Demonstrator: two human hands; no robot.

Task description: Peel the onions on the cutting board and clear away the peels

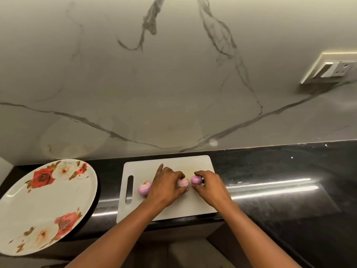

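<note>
Three small pink-purple onions lie in a row on the white cutting board point(201, 165). The left onion point(144, 188) sits free near the board's handle slot. My left hand point(166, 185) curls its fingers and thumb round the middle onion point(183, 183), with the index finger sticking out toward the wall. My right hand point(209, 185) pinches the right onion point(196, 180) between thumb and fingers. No loose peels show on the board.
A large white plate with red roses point(46, 207) sits on the black counter point(280, 182) left of the board. The marble wall rises just behind the board. A wall socket point(334, 69) is at the upper right. The counter's front edge runs under the board.
</note>
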